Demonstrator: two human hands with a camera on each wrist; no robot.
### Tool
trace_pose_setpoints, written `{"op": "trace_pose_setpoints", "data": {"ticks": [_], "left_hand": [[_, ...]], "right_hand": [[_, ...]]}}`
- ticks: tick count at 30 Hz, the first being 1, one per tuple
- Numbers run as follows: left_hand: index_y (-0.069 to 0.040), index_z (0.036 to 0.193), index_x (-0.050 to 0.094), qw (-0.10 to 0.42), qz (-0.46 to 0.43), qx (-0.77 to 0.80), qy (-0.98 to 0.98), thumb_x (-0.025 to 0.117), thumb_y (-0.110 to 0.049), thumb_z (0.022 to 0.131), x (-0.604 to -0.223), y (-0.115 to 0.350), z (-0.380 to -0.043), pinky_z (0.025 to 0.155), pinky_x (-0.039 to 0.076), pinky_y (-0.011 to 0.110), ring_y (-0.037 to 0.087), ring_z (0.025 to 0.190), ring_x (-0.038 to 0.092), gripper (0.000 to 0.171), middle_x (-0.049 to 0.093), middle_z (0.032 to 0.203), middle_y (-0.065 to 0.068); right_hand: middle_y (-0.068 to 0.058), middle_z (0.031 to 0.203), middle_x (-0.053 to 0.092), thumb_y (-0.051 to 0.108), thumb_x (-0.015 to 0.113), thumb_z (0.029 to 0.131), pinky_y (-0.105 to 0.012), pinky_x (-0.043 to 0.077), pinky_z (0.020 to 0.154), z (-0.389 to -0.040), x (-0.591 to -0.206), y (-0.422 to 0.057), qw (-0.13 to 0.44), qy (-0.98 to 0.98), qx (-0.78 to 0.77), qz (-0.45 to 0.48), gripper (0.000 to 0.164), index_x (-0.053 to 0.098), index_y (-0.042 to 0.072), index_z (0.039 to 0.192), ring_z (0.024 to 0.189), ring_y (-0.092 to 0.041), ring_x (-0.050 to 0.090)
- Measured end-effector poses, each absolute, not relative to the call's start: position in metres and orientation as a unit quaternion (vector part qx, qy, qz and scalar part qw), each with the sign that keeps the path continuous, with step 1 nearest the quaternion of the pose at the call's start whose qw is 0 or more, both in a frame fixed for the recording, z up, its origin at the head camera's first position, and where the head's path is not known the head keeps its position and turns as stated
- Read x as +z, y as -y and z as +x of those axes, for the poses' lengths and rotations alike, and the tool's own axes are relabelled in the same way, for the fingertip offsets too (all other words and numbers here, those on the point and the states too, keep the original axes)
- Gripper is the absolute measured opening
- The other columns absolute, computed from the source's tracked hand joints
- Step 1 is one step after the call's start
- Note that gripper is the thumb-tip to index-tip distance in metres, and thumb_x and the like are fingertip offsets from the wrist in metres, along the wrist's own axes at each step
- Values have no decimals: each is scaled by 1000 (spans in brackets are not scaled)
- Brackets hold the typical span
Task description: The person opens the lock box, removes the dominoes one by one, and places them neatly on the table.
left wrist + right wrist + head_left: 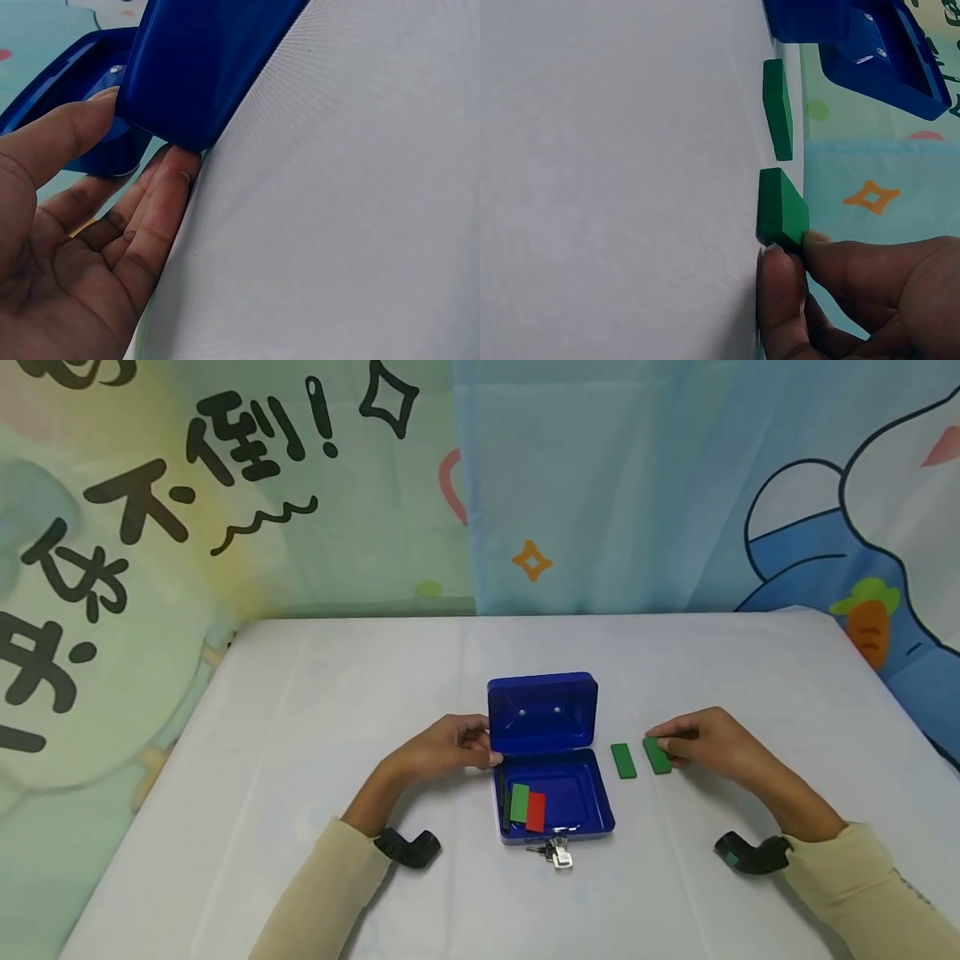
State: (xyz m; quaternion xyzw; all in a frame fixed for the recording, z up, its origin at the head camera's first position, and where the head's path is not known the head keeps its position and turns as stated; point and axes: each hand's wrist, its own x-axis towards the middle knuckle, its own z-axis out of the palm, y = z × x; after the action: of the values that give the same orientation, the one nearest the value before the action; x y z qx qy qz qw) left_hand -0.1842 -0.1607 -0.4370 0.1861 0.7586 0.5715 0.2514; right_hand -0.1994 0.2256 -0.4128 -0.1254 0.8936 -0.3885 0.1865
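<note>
A dark blue metal cash box (606, 802) stands on the table with its lid (543, 714) raised. Inside, at the left, lie a light green block (519, 802) and a red block (536, 812), side by side. My left hand (467, 745) holds the box at its back left corner, thumb on the rim and fingers around the corner by the lid. To the right of the box, my right hand (708, 745) pinches a dark green block (782, 210) between thumb and fingers, close to the tabletop. A second dark green block (623, 761) lies between that block and the box.
A padlock (559, 854) with keys hangs at the front of the box. White cloth (337, 693) covers the table. A printed curtain (600, 485) stands behind the table's back edge. Each wrist wears a black camera mount (408, 848).
</note>
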Motion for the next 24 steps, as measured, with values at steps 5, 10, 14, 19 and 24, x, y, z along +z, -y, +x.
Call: {"op": "trace_pose_setpoints", "data": {"ticks": [5, 10, 14, 19, 24], "left_hand": [[0, 121, 59, 247, 184, 567, -764, 72, -14, 89, -436, 160, -185, 81, 47, 28, 20, 88, 58, 38, 65, 96, 9], [-1, 120, 59, 246, 184, 565, -766, 72, -14, 89, -434, 159, -184, 81, 48, 29, 21, 88, 58, 37, 65, 96, 9], [-2, 120, 60, 247, 186, 568, -763, 72, -13, 88, -433, 157, -184, 80, 48, 28, 21, 88, 59, 36, 66, 97, 9], [-2, 120, 60, 246, 188, 564, -766, 72, -14, 88, -433, 157, -184, 79, 48, 28, 20, 87, 59, 36, 66, 96, 9], [-1, 120, 59, 247, 186, 559, -769, 72, -15, 88, -436, 157, -184, 81, 48, 29, 21, 88, 59, 37, 66, 97, 8]], "right_hand": [[-25, 111, 65, 3, 62, 93, -28, 54, 68, -198, -411, -225, 186, -895, -390, -113, 24, 66, -10, 113, 82, -17, 65], [-21, 104, 68, 2, 63, 92, -26, 53, 65, -198, -412, -223, 170, -903, -380, -106, 21, 69, -9, 109, 78, -16, 64], [-19, 100, 69, 4, 64, 92, -27, 53, 64, -197, -413, -224, 161, -908, -371, -107, 20, 70, -8, 107, 75, -17, 64], [-20, 103, 68, 5, 63, 92, -28, 53, 66, -196, -413, -224, 167, -908, -371, -99, 23, 69, -8, 109, 78, -18, 64], [-25, 110, 65, 5, 62, 93, -28, 55, 70, -193, -413, -225, 182, -898, -390, -90, 25, 66, -11, 112, 86, -21, 66]]}}
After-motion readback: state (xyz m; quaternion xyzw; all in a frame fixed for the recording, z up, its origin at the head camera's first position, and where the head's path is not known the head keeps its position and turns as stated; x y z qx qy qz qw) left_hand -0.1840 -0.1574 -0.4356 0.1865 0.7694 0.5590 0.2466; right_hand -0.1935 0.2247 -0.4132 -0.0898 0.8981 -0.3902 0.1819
